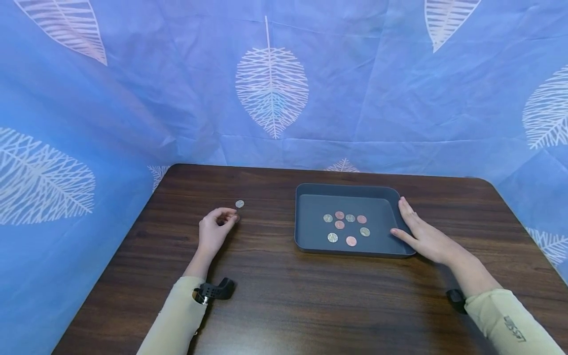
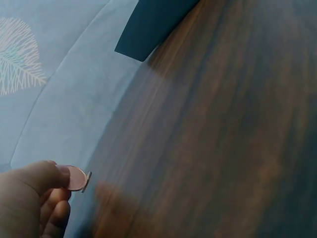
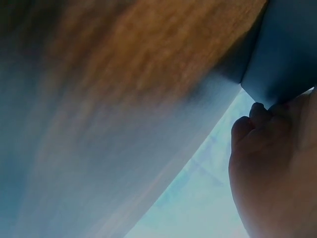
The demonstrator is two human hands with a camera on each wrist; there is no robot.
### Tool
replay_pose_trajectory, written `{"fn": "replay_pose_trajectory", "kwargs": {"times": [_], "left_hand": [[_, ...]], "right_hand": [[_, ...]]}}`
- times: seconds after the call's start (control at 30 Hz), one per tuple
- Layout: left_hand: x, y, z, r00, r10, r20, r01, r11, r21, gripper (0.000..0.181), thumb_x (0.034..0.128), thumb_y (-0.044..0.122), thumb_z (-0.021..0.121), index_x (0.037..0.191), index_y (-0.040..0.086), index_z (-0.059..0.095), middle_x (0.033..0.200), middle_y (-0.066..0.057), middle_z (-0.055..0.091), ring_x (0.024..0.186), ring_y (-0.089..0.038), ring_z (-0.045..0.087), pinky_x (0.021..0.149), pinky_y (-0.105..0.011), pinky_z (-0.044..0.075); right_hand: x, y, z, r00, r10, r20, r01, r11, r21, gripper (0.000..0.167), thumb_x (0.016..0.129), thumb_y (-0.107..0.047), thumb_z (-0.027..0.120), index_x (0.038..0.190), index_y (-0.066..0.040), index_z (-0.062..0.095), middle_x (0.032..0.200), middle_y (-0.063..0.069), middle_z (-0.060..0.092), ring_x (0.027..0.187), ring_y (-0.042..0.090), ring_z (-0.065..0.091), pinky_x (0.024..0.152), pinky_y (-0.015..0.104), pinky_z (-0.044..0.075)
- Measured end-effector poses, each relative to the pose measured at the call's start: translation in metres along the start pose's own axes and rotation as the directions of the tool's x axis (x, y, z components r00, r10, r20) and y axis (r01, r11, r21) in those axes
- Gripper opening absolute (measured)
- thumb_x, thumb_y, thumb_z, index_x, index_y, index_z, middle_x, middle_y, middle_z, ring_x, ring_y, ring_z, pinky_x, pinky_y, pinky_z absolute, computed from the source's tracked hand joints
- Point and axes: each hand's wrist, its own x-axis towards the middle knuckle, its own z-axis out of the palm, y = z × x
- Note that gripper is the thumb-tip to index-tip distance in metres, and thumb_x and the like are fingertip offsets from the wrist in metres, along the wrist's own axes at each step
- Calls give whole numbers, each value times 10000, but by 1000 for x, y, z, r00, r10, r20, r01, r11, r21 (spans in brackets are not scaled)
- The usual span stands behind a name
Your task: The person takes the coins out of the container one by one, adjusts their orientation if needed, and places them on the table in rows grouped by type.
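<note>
My left hand (image 1: 214,231) pinches a copper-coloured coin (image 2: 76,178) between thumb and fingertips, just above the table. A silver coin (image 1: 239,203) lies right beyond those fingertips. In the left wrist view, a thin disc (image 2: 86,182) shows edge-on beside the copper coin. At the right end of a dark grey rectangular tray (image 1: 306,190), my right hand (image 1: 426,236) holds the wall, thumb over the rim and fingers along the outside. Inside the tray, several copper coins (image 1: 351,241) and silver coins (image 1: 332,237) lie spread out.
The dark brown wooden table (image 1: 266,296) has rounded far corners. Behind it hangs a blue cloth (image 1: 186,74) printed with white leaves. A black wrist strap (image 1: 215,290) sits over the left sleeve.
</note>
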Motion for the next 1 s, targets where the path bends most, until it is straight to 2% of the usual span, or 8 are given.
{"fn": "replay_pose_trajectory", "kwargs": {"times": [0.13,0.43,0.77,1.0], "left_hand": [[-3,-4,1,1000,7,11,-8,999,44,116,844,71,734,957,45,727,840,-52,690,736,-182,635,650,-252,493],[-3,-5,1,998,-66,16,65,997,50,169,852,104,732,999,21,719,873,-89,690,774,-213,642,672,-297,513],[-2,-5,2,998,-56,22,54,993,105,168,845,105,737,987,18,720,861,-87,684,754,-204,637,675,-359,522],[-2,-5,2,998,-53,19,50,990,130,170,848,111,735,993,22,720,863,-83,681,758,-205,635,680,-362,524]], "right_hand": [[-1,1,0,1000,-3,-9,3,1000,1,853,992,-461,460,1510,-165,-151,1569,81,-181,1398,465,9,1025,675,151],[0,0,0,1000,-21,-3,21,1000,20,846,996,-465,448,1512,-148,-142,1567,90,-185,1393,478,1,1025,676,140],[-2,3,3,1000,-21,8,20,999,26,846,996,-478,437,1506,-159,-158,1564,67,-201,1395,473,-8,1022,680,139],[1,3,1,1000,-25,4,24,999,25,849,994,-480,438,1505,-163,-161,1565,84,-194,1392,477,-9,1027,674,139]]}}
